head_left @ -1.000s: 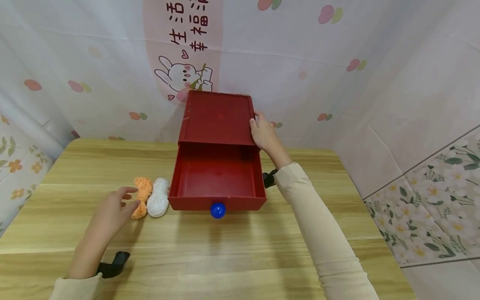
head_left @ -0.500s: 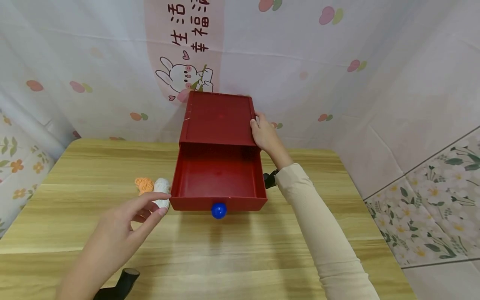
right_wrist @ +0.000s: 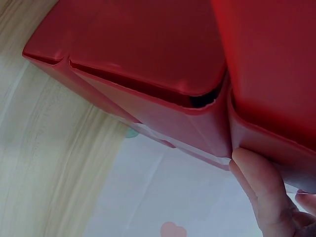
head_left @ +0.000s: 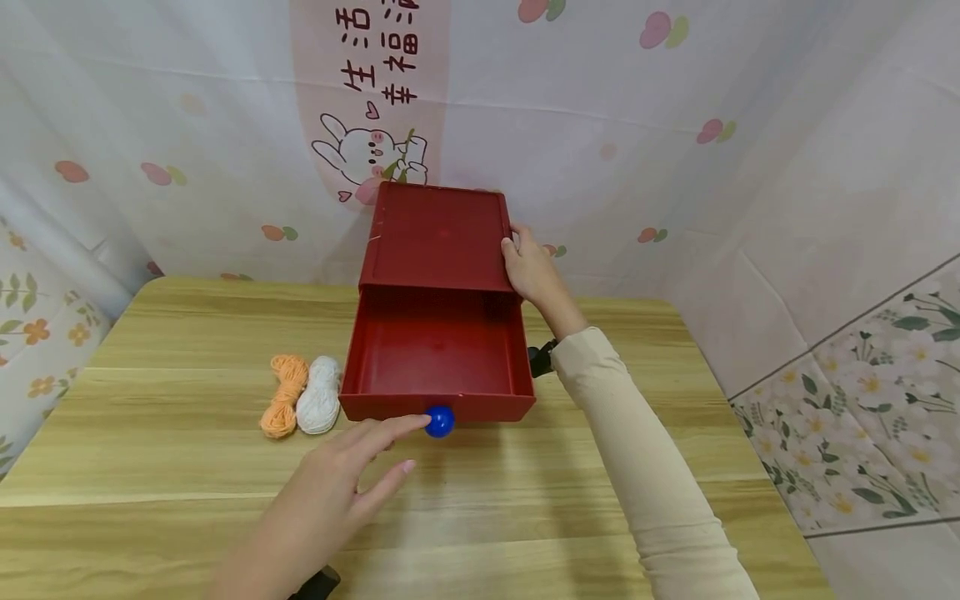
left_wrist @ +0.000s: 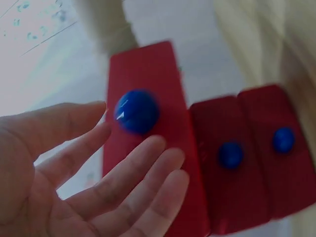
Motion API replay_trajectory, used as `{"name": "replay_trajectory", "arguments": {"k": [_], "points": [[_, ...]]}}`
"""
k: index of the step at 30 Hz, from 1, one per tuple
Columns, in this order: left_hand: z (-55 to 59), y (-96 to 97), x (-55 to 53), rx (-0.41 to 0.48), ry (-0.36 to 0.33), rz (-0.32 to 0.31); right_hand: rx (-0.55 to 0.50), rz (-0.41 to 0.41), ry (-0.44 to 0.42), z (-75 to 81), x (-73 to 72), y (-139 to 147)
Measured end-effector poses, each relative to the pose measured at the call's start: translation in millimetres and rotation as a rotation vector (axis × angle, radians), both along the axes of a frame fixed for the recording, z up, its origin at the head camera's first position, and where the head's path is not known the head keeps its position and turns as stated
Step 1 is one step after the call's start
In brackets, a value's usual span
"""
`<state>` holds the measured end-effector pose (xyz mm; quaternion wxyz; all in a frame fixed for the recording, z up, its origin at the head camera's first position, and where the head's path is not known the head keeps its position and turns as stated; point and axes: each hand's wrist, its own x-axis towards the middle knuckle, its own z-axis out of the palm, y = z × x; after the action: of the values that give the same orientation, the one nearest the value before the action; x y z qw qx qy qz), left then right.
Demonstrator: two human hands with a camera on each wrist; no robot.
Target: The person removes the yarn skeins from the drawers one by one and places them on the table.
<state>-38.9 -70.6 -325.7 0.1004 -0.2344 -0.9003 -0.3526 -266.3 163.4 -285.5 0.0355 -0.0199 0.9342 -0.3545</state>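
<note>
A red drawer cabinet (head_left: 441, 237) stands at the back of the table, its top drawer (head_left: 442, 406) pulled out and bare inside. On the drawer front is a round blue knob (head_left: 439, 422). My left hand (head_left: 330, 492) is just in front of it, forefinger at the knob's left side, thumb apart below. In the left wrist view, loosely bent fingers (left_wrist: 148, 173) spread beside the knob without closing round it. My right hand (head_left: 534, 268) holds the cabinet's upper right edge; the right wrist view shows its fingers (right_wrist: 264, 185) against the red side.
An orange yarn skein (head_left: 285, 396) and a white yarn skein (head_left: 318, 396) lie left of the drawer on the wooden table (head_left: 150, 417). Two lower drawers, each with a blue knob (left_wrist: 231, 155), appear closed. A patterned curtain (head_left: 585, 125) hangs behind.
My left hand has moved right, from beside the yarn skeins to the blue knob. Both skeins are back in full view. The right hand stays on the cabinet.
</note>
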Motion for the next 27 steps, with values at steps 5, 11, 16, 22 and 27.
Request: {"name": "replay_trajectory", "arguments": {"k": [5, 11, 16, 22, 27], "points": [[-11.5, 14.5, -10.6, 0.042, 0.004, -0.011, 0.0, 0.0, -0.005, 0.0, 0.1, -1], [-14.1, 23.7, -18.9, 0.081, 0.025, 0.017, 0.001, -0.005, -0.004, -0.1, 0.5, -1], [-13.1, 27.5, -21.0, 0.077, 0.065, 0.048, -0.001, -0.005, -0.003, 0.0, 0.4, -1], [-11.2, 28.9, -27.1, 0.09, 0.066, 0.056, -0.007, 0.001, 0.001, 0.4, 1.1, -2], [-9.2, 29.7, -35.5, 0.105, -0.009, 0.063, 0.006, -0.005, 0.013, 0.1, 0.6, -2]]}}
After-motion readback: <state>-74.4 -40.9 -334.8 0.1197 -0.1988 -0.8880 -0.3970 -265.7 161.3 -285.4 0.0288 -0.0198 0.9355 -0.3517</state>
